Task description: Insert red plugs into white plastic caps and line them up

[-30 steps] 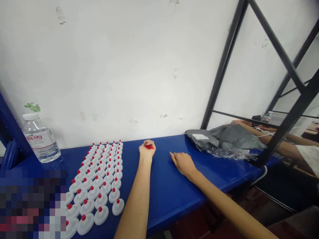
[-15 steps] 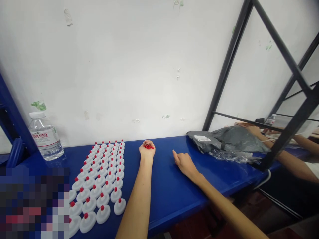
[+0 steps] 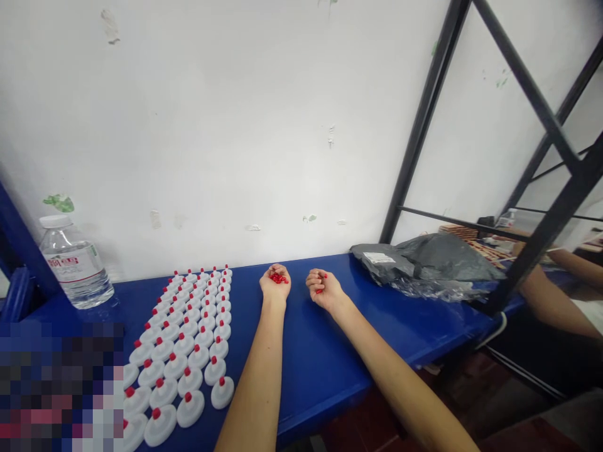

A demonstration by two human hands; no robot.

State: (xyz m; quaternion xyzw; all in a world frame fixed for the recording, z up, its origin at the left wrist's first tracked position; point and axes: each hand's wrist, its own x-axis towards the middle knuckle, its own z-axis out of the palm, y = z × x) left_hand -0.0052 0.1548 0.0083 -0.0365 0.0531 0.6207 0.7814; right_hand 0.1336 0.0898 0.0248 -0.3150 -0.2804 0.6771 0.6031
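Note:
My left hand is cupped palm up over the table, its fingers curled around a small heap of red caps. To its right, my right hand is turned palm up with the fingers bent inward. A few more red caps show in its palm and by its fingers. Left of both hands stand rows of white round lids, several of them, each topped with a red cap like those I hold. Neither hand touches the lids.
A blue table runs along a white wall. A water bottle stands at the far left. Grey plastic bags lie at the right beside a black metal frame. Beyond the frame, another person's arm reaches over the table.
My right hand has rolled from back up to palm up, bringing red caps into sight, and sits slightly further left. My left hand has opened a little. The view has shifted slightly.

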